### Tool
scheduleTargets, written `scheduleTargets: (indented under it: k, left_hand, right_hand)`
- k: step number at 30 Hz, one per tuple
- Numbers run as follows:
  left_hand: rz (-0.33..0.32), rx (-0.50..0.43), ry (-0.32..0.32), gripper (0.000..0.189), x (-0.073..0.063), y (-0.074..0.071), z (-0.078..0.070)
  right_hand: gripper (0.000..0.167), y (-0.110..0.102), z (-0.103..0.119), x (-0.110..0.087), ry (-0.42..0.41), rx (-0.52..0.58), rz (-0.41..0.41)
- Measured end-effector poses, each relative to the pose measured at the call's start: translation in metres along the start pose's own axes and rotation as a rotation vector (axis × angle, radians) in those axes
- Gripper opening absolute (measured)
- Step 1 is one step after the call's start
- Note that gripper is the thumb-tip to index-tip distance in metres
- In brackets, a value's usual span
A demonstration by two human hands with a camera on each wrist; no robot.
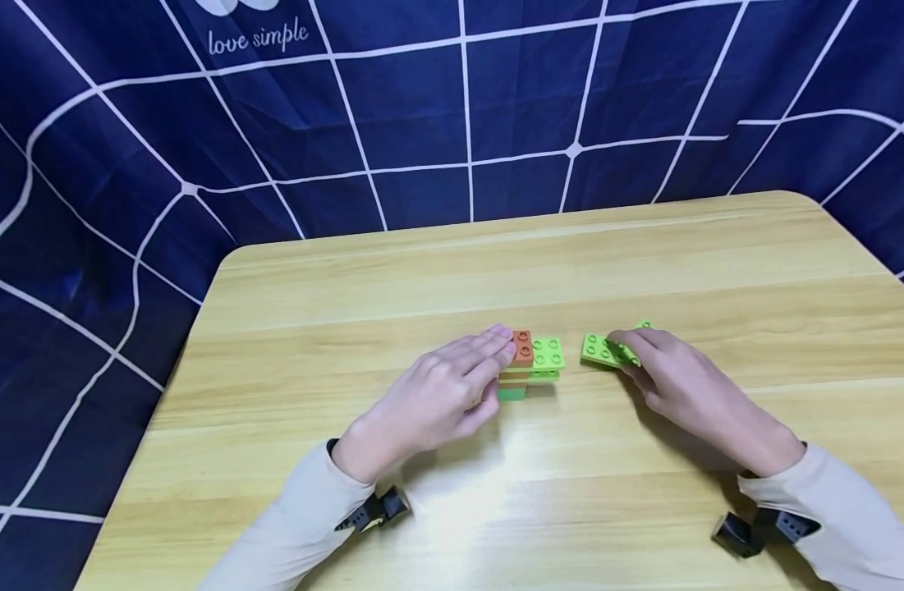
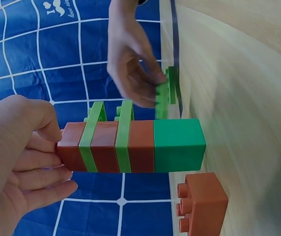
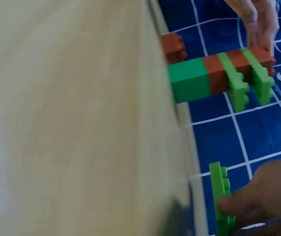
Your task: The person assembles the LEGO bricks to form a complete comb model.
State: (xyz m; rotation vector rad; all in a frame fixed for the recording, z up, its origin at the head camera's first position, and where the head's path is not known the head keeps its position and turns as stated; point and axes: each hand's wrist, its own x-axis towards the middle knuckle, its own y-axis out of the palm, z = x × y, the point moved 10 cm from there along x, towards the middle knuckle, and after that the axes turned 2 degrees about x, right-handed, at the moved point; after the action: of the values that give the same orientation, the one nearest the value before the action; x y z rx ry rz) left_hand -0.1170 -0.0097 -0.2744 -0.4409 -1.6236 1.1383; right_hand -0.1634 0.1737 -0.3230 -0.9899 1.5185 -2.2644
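Observation:
A stack of bricks (image 2: 135,147) stands upright on the table, with a green brick (image 2: 179,145) at its base and brown bricks (image 1: 522,348) alternating with light green plates (image 1: 548,353) above. The plates jut out to the right. My left hand (image 1: 440,382) holds the top brown brick from the left, its thumb and fingertips at that brick's sides. To the right of the stack, my right hand (image 1: 676,377) pinches a light green plate (image 3: 219,196) with studs. Another light green plate (image 2: 172,86) lies just behind it, mostly hidden by the hand in the head view.
A loose brown brick (image 2: 204,204) sits on the table (image 1: 452,287) beside the stack, hidden behind the left hand in the head view. Dark blue cloth (image 1: 407,98) with white lines hangs behind the table and along its left side.

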Motion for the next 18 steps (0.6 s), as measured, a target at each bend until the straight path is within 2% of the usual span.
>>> scheduleTargets:
  k: [7,15,18]
  left_hand:
    - [-0.013,0.029,0.007,0.037,-0.001,0.0,-0.003]
    - [-0.016,0.05,0.012,0.04,-0.002,0.0,-0.004]
    - [-0.022,0.046,0.016,0.04,-0.001,0.0,-0.004]
  right_hand:
    - [0.049,-0.024,0.012,0.011,-0.107,0.06,-0.112]
    - [0.056,-0.04,0.028,0.019,-0.169,0.114,-0.16]
    - [0.036,-0.044,0.034,0.022,-0.189,0.125,-0.184]
